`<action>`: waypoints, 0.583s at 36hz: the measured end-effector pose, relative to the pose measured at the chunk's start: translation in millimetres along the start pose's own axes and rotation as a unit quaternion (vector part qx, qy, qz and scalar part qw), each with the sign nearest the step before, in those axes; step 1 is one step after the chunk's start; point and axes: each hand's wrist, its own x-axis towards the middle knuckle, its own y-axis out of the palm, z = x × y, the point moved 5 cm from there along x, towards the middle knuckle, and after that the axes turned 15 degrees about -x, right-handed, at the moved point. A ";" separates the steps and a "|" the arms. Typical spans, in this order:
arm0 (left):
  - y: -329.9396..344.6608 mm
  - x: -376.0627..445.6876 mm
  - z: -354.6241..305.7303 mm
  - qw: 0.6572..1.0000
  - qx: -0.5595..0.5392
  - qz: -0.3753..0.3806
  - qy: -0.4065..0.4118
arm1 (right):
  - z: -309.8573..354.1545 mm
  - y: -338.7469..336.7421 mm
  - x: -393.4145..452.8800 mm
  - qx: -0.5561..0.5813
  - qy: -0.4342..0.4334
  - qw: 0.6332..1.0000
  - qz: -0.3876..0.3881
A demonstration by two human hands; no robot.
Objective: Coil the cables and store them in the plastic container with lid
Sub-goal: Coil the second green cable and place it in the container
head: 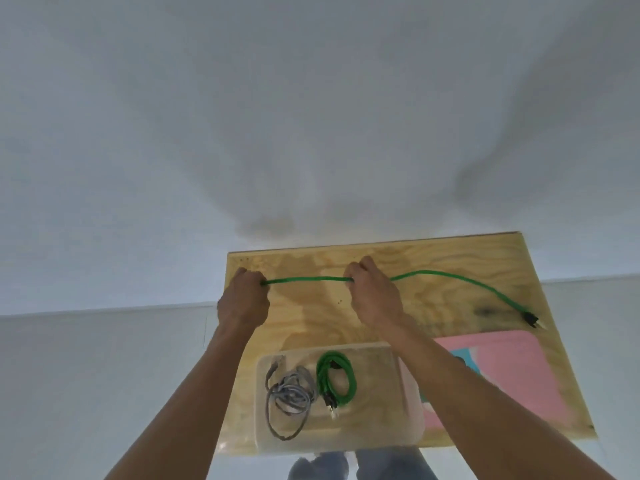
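A long green cable stretches across the far part of the wooden board. My left hand is closed on its left end. My right hand grips the same cable about a forearm's length to the right. Beyond my right hand the cable curves down to a black plug lying on the board. A clear plastic container sits at the near edge, without its lid. Inside lie a coiled green cable and a loosely coiled grey cable.
A pink lid or mat with a blue patch lies on the board to the right of the container. The board stands against a white wall and above a pale floor. My legs show below the near edge.
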 end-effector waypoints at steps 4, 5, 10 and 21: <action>-47.9 -16.3 -6.4 0.995 -0.072 -0.069 0.029 | 24.7 -47.9 -8.7 0.007 -0.009 0.998 -0.059; -58.8 -20.7 -8.5 0.992 -0.089 -0.083 0.038 | 30.5 -60.0 -12.2 0.012 -0.010 0.997 -0.075; -108.2 -44.5 -27.2 0.970 -0.176 -0.137 0.096 | 54.7 -118.3 -32.5 0.053 -0.018 0.985 -0.161; -188.2 -113.2 -115.4 0.868 -0.441 -0.128 0.188 | 54.3 -219.4 -65.1 0.266 0.010 0.928 -0.261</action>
